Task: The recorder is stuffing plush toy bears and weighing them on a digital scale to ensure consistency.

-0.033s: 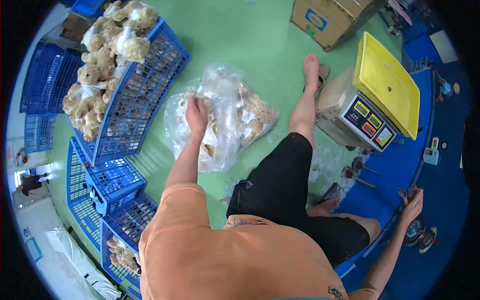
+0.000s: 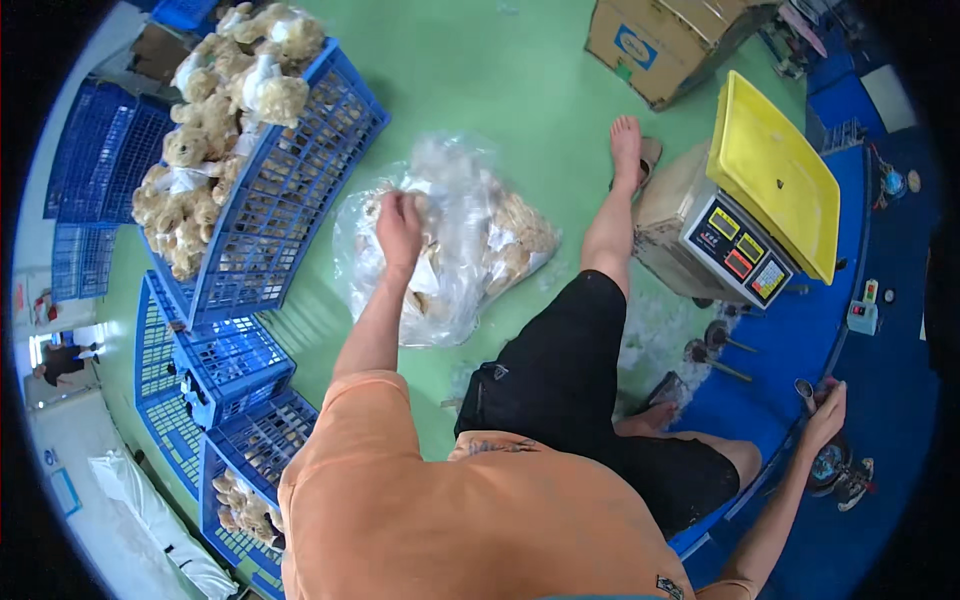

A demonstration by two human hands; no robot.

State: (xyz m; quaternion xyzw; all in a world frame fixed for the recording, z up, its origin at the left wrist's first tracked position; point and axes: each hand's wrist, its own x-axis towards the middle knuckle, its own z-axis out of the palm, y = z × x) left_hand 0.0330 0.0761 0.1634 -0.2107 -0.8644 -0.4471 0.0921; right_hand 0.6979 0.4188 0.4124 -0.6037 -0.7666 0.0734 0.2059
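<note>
A clear plastic bag (image 2: 455, 300) with several tan plush toys (image 2: 518, 235) in it lies on the green floor. My left hand (image 2: 400, 235) is over the left part of this bag, its fingers curled together; what they grip is hidden. Far off to the right, my right hand (image 2: 826, 415) closes around a small grey metal tube (image 2: 804, 390) with a round end. That hand is over the dark blue surface, close to a metal fitting (image 2: 855, 480).
A blue crate (image 2: 300, 180) heaped with plush bears (image 2: 195, 145) stands at the left, with more blue crates (image 2: 235, 360) below it. On the right is a scale (image 2: 735, 250) with a yellow tray (image 2: 770, 170). A cardboard box (image 2: 665, 45) sits at the back.
My view shifts very slightly, so the scene sits a little lower and farther right. Both hands keep nearly the same places.
</note>
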